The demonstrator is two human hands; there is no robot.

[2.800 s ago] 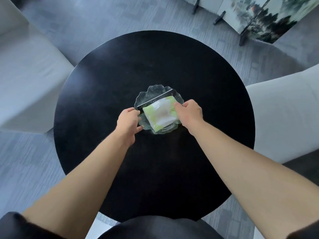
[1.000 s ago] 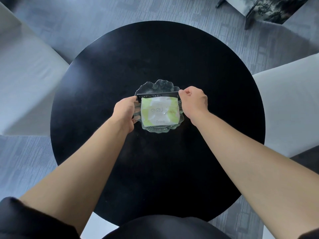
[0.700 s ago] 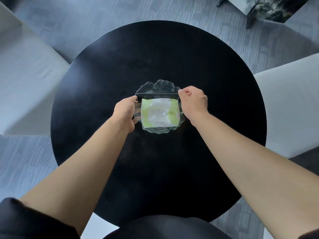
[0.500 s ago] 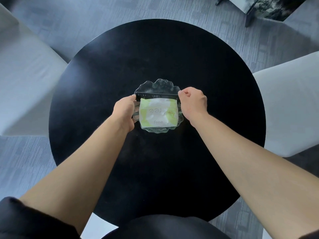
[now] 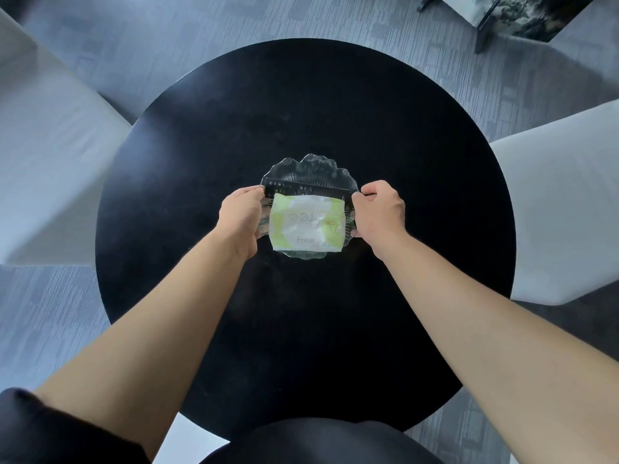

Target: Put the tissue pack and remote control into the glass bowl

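Observation:
A scalloped glass bowl (image 5: 311, 167) stands near the middle of a round black table (image 5: 335, 105). A green and white tissue pack (image 5: 306, 226) lies flat in the bowl. A black remote control (image 5: 294, 189) lies crosswise in the bowl just beyond the pack. My left hand (image 5: 239, 217) grips the bowl's left rim, touching the remote's left end. My right hand (image 5: 380, 211) is curled around the bowl's right rim by the remote's right end.
Light grey seats flank the table, one on the left (image 5: 43, 162) and one on the right (image 5: 562, 202). A folding screen on dark feet (image 5: 522, 15) stands on the grey carpet at the far right. My dark-clothed lap (image 5: 318, 440) is at the near edge.
The pack and remote have turned from slanted to square in the bowl. Both hands stay at the bowl's sides; in the last second almost nothing moves.

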